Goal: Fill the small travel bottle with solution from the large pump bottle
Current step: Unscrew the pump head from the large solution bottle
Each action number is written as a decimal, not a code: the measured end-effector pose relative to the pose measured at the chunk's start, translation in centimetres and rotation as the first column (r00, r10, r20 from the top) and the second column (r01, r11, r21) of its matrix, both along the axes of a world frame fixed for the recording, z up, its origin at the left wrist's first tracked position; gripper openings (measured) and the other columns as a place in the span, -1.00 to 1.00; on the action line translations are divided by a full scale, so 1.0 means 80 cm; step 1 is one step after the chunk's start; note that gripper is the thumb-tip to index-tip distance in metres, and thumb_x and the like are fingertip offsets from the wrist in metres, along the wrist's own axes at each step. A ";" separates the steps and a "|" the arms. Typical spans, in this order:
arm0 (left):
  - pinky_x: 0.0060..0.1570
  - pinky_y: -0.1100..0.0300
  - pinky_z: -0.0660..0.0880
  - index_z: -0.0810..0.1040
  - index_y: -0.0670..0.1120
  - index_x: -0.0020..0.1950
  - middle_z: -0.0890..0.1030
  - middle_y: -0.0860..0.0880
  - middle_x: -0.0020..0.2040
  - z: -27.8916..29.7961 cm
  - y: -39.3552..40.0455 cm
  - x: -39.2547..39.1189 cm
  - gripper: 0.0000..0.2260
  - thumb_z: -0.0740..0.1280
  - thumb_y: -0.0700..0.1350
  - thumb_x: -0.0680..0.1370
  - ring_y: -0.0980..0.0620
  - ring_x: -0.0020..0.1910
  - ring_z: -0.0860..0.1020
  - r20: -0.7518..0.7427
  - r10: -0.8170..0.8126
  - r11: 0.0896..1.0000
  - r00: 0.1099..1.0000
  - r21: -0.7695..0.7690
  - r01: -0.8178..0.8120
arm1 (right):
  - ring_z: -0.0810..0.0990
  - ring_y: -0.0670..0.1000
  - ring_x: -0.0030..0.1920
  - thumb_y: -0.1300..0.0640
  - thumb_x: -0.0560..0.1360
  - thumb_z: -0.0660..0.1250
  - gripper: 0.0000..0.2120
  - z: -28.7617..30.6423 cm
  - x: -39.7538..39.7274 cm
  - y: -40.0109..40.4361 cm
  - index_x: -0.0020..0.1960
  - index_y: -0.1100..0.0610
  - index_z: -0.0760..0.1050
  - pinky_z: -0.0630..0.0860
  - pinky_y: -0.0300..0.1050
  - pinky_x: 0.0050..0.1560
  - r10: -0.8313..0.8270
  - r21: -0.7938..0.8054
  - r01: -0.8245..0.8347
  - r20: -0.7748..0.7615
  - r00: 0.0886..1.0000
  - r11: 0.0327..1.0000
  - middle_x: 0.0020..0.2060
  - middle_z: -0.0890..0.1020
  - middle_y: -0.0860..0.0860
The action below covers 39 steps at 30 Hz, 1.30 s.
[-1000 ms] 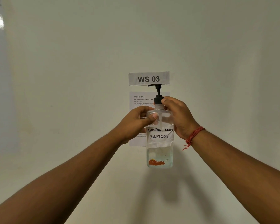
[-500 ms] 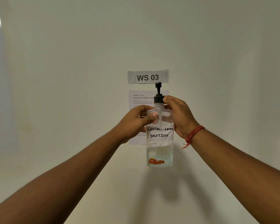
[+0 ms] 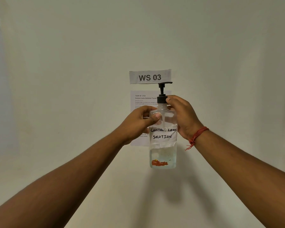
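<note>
The large clear pump bottle (image 3: 162, 155), labelled "CONTACT LENS SOLUTION" on white tape, is held upright in the air in front of the wall. Liquid fills its lower part. My left hand (image 3: 138, 122) grips the bottle's shoulder from the left, thumb across the front. My right hand (image 3: 183, 116) wraps the right side, its thumb and fingers pinching the black pump collar (image 3: 161, 99). The pump spout (image 3: 165, 83) points right. No small travel bottle is in view.
A "WS 03" paper sign (image 3: 150, 77) and a printed task sheet (image 3: 141, 102) hang on the pale wall behind the bottle. A pale table surface (image 3: 39, 170) lies below. A red thread bracelet (image 3: 197, 136) circles my right wrist.
The pump spout has turned from pointing left, through edge-on, to pointing right, as my right hand twists the collar. The bottle stays held in the same place.
</note>
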<state>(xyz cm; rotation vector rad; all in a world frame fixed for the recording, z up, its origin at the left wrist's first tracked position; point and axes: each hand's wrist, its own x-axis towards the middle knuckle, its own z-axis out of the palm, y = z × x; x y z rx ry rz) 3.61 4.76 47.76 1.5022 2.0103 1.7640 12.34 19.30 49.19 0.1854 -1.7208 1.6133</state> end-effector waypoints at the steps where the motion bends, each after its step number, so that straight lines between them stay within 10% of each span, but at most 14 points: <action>1: 0.14 -0.22 0.62 0.50 -0.08 0.36 0.67 -0.07 0.17 0.000 0.000 0.001 -0.63 0.38 0.02 0.60 -0.02 0.13 0.68 -0.002 0.001 1.000 1.000 0.000 -0.001 | 0.63 0.14 0.08 0.13 0.62 0.17 -0.75 0.000 0.000 0.000 0.04 0.10 0.64 0.62 0.09 -0.02 0.002 -0.010 -0.002 -0.002 1.000 1.000 0.01 0.69 0.09; 39: 0.20 -0.05 0.61 0.48 0.00 0.34 0.63 0.00 0.25 -0.050 -0.018 -0.024 -0.55 0.47 0.09 0.51 0.03 0.16 0.66 0.048 0.042 0.999 0.998 -0.031 -0.040 | 0.66 0.06 0.09 0.11 0.56 0.34 -0.85 0.038 0.017 -0.015 0.09 0.10 0.60 0.51 0.16 0.28 -0.137 0.083 0.150 -0.151 0.979 0.985 -0.06 0.71 0.05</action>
